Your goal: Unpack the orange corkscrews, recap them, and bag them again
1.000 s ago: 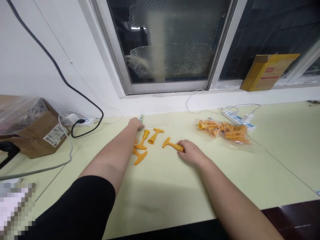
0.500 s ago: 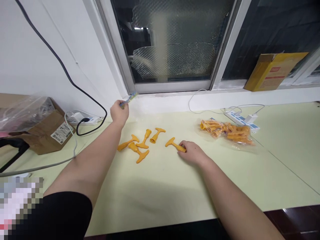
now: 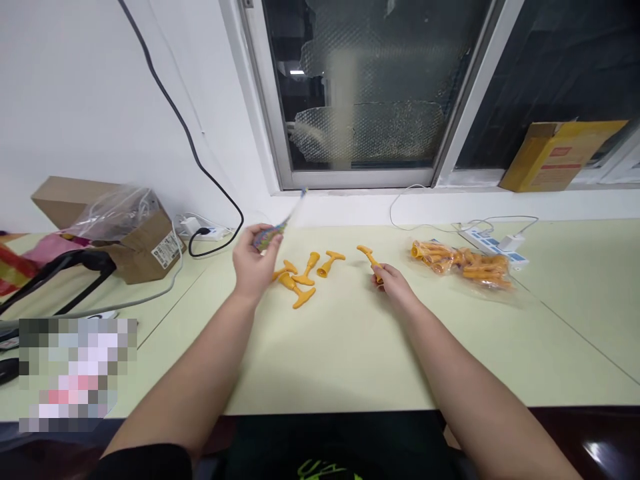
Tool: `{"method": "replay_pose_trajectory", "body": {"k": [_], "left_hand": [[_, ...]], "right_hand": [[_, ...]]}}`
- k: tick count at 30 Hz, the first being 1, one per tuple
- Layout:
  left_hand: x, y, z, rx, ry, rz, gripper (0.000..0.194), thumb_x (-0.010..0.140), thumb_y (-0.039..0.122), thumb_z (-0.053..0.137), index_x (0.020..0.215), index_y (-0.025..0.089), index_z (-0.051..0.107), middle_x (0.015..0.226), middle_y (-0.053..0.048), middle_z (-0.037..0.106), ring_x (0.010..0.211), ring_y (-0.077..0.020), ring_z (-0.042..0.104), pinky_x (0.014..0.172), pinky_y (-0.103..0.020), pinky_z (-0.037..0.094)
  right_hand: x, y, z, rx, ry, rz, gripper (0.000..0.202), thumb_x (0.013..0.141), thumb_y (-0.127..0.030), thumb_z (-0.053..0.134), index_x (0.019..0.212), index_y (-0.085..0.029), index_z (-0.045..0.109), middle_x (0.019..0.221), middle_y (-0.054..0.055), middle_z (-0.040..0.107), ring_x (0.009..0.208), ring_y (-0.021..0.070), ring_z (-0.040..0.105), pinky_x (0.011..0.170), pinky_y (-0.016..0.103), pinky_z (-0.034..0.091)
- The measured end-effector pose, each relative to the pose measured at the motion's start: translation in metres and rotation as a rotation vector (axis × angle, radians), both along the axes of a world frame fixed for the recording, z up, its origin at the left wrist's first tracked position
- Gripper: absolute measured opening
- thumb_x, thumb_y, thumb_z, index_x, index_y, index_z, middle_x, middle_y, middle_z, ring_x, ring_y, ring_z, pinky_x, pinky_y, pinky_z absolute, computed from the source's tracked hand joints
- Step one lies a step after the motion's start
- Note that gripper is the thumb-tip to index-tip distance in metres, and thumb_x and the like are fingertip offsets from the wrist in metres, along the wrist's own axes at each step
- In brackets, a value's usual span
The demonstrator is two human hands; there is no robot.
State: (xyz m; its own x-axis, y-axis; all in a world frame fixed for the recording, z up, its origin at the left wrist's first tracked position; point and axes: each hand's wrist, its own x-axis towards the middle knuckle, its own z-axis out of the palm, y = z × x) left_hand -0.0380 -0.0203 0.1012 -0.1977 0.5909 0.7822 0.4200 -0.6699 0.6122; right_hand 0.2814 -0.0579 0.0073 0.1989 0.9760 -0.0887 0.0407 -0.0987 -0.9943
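My left hand (image 3: 254, 261) is closed on a thin, colourful blue-green printed piece (image 3: 269, 237), raised above the table's left part; its far end is blurred. Between the fingers of my right hand (image 3: 395, 285) is an orange T-shaped piece (image 3: 370, 256), its crossbar pointing away from me. Several more orange T-shaped pieces (image 3: 303, 295) with hollow cup ends lie on the pale green table (image 3: 330, 360), between my hands. Clear plastic bags of orange pieces (image 3: 483, 267) rest beyond my right hand, to the right.
An opened cardboard box (image 3: 145, 247) with plastic wrap stands at the left, near a black cable (image 3: 193, 143) and a grey cord. A power strip (image 3: 493, 243) lies behind the bags. A yellow-brown carton (image 3: 560, 157) leans on the window.
My left hand has come nearer and lower with the colourful piece. My right hand has lifted its orange piece slightly. The view has shifted, showing more of the left side.
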Motion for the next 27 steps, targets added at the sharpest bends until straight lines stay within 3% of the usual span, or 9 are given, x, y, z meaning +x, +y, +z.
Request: {"method": "replay_pose_trajectory", "body": {"k": [2, 4, 7, 10, 13, 16, 19, 23, 27], "left_hand": [[0.009, -0.017, -0.014, 0.014, 0.179, -0.049, 0.017, 0.090, 0.027, 0.070, 0.106, 0.020, 0.070, 0.101, -0.006, 0.077, 0.096, -0.0195, 0.075, 0.091, -0.034, 0.059], [0.017, -0.027, -0.027, 0.070, 0.367, -0.183, 0.013, 0.093, 0.021, 0.063, 0.101, 0.021, 0.072, 0.103, -0.007, 0.078, 0.101, -0.0206, 0.074, 0.095, -0.037, 0.058], [0.026, -0.030, -0.043, 0.152, 0.569, -0.374, 0.016, 0.092, 0.015, 0.060, 0.096, 0.023, 0.073, 0.104, -0.007, 0.079, 0.106, -0.0219, 0.073, 0.098, -0.041, 0.055], [0.032, -0.029, -0.056, 0.137, 0.657, -0.457, 0.018, 0.092, 0.013, 0.058, 0.095, 0.023, 0.073, 0.102, -0.007, 0.077, 0.103, -0.0211, 0.071, 0.093, -0.040, 0.054], [0.033, -0.029, -0.063, 0.058, 0.746, -0.503, 0.021, 0.090, 0.009, 0.054, 0.092, 0.022, 0.071, 0.098, -0.005, 0.075, 0.100, -0.0206, 0.070, 0.090, -0.038, 0.052], [0.032, -0.029, -0.067, -0.032, 0.805, -0.511, 0.022, 0.087, 0.007, 0.053, 0.090, 0.022, 0.068, 0.095, -0.003, 0.075, 0.098, -0.0210, 0.069, 0.090, -0.038, 0.049], [0.032, -0.029, -0.068, -0.112, 0.840, -0.500, 0.021, 0.086, 0.009, 0.052, 0.090, 0.023, 0.068, 0.095, -0.004, 0.076, 0.099, -0.0232, 0.070, 0.092, -0.040, 0.047], [0.032, -0.031, -0.064, -0.211, 0.817, -0.462, 0.027, 0.088, 0.013, 0.053, 0.103, 0.025, 0.072, 0.103, -0.007, 0.076, 0.105, -0.0267, 0.070, 0.096, -0.043, 0.047], [0.026, -0.032, -0.058, -0.207, 0.597, -0.421, 0.031, 0.092, 0.019, 0.051, 0.113, 0.027, 0.073, 0.113, -0.009, 0.072, 0.108, -0.0251, 0.069, 0.096, -0.041, 0.052]], "right_hand": [[-0.002, -0.001, 0.003, 0.002, 0.134, -0.038, 0.025, 0.079, -0.046, 0.070, 0.087, -0.023, 0.063, 0.074, 0.000, 0.066, 0.066, 0.0165, 0.058, 0.057, 0.027, 0.043], [-0.002, -0.003, 0.007, 0.012, 0.262, -0.042, 0.023, 0.076, -0.040, 0.074, 0.086, -0.023, 0.064, 0.074, 0.001, 0.068, 0.066, 0.0162, 0.059, 0.056, 0.026, 0.044], [0.001, -0.006, 0.011, 0.031, 0.416, 0.006, 0.022, 0.073, -0.034, 0.078, 0.086, -0.022, 0.066, 0.084, 0.004, 0.074, 0.071, 0.0168, 0.064, 0.062, 0.027, 0.051], [0.004, -0.005, 0.011, 0.032, 0.411, 0.036, 0.024, 0.072, -0.032, 0.080, 0.087, -0.022, 0.065, 0.092, 0.005, 0.076, 0.078, 0.0173, 0.068, 0.070, 0.027, 0.054], [0.007, -0.002, 0.006, 0.022, 0.188, 0.003, 0.026, 0.076, -0.038, 0.076, 0.092, -0.024, 0.061, 0.093, 0.005, 0.076, 0.081, 0.0192, 0.069, 0.071, 0.029, 0.053], [0.012, 0.000, 0.000, 0.007, -0.327, -0.108, 0.025, 0.080, -0.042, 0.070, 0.095, -0.024, 0.060, 0.093, 0.004, 0.075, 0.083, 0.0220, 0.067, 0.070, 0.030, 0.047], [0.020, 0.001, -0.005, -0.060, -0.748, -0.113, 0.025, 0.085, -0.043, 0.066, 0.098, -0.023, 0.063, 0.101, 0.008, 0.074, 0.089, 0.0253, 0.066, 0.071, 0.032, 0.043], [0.032, 0.002, -0.006, -0.156, -0.955, -0.092, 0.030, 0.089, -0.046, 0.063, 0.104, -0.020, 0.067, 0.111, 0.015, 0.073, 0.097, 0.0295, 0.068, 0.072, 0.034, 0.044], [0.041, 0.004, -0.007, -0.190, -0.996, -0.121, 0.033, 0.091, -0.046, 0.062, 0.108, -0.019, 0.067, 0.114, 0.018, 0.072, 0.102, 0.0308, 0.068, 0.077, 0.036, 0.046]]}}
